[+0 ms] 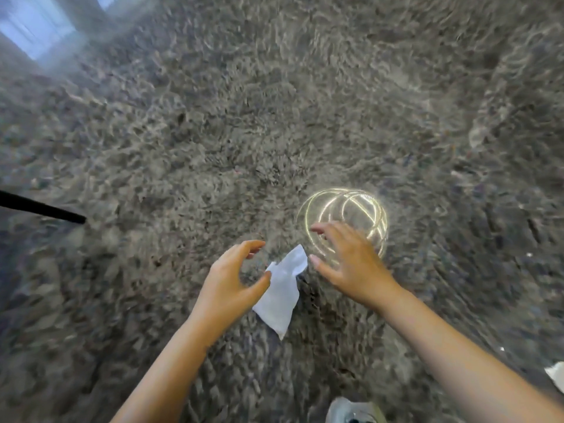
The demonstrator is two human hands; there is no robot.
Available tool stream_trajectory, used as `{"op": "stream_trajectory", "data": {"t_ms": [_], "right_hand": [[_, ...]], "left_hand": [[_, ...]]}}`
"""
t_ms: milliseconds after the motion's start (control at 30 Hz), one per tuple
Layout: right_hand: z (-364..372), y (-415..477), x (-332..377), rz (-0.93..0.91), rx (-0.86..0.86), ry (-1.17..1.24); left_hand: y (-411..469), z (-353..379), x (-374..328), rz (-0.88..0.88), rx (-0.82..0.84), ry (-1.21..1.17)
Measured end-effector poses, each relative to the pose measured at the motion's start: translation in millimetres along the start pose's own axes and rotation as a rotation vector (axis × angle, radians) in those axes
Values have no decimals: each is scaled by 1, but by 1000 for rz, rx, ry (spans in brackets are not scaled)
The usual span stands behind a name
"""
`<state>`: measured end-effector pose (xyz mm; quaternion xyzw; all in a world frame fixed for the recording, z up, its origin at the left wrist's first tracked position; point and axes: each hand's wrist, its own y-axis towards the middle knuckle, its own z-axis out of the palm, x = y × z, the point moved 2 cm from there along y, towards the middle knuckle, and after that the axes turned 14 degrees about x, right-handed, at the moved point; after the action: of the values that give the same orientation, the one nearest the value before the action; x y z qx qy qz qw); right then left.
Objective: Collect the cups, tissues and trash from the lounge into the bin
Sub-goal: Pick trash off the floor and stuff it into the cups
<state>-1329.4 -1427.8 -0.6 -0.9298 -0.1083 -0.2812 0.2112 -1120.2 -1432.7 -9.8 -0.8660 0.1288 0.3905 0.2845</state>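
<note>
A white tissue [282, 293] lies flat on the grey shaggy carpet [244, 132] below centre. A clear plastic cup [351, 215] lies on the carpet just beyond it to the right, its rims catching light. My left hand [227, 283] hovers at the tissue's left edge, fingers and thumb spread in a loose curve, holding nothing. My right hand [348, 261] reaches over the near side of the cup with fingers spread, empty; I cannot tell whether it touches the cup. The frame is blurred by motion.
A thin black leg [42, 207] slants in from the left edge. Another white scrap [557, 375] lies at the right edge. My shoe [354, 410] shows at the bottom. Window light falls at the top left.
</note>
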Motion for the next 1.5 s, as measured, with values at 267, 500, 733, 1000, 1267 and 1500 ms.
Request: {"op": "stream_trajectory", "data": {"t_ms": [267, 500, 733, 1000, 1267, 1500], "right_hand": [[83, 12, -20, -86, 181, -57], [90, 18, -3, -60, 186, 55], [73, 15, 19, -67, -29, 552], [47, -5, 9, -12, -392, 718], [43, -39, 10, -105, -292, 361], [26, -94, -19, -124, -471, 162]], "left_hand": [[14, 51, 62, 43, 24, -49], [6, 69, 67, 39, 105, -102], [11, 71, 51, 40, 93, -278], [17, 43, 3, 162, -55, -768], [35, 63, -57, 165, 198, -1178], [49, 95, -94, 145, 119, -913]]}}
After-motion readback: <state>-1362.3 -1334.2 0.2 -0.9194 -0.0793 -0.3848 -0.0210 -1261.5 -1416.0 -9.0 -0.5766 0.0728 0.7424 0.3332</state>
